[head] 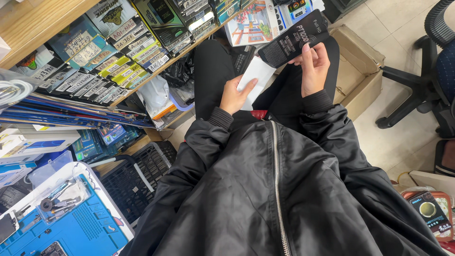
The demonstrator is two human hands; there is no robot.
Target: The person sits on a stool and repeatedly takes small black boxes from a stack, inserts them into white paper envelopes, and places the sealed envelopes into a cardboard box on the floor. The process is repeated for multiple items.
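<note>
My right hand (313,66) grips a flat black package (293,39) with pale print, holding it up over my lap. My left hand (233,96) holds a white flat insert (256,78) that sticks out from the lower end of the black package. Both hands are close together above my black trousers (213,71). A black zipped jacket (275,189) fills the lower middle of the view. A small red item (259,114) shows just under the white insert, mostly hidden.
A wooden shelf (42,19) at left carries several stacked boxed packages (118,52). A blue work mat (80,227) with small tools lies at lower left, beside a black basket (137,175). A cardboard box (360,66) and an office chair (426,71) stand at right.
</note>
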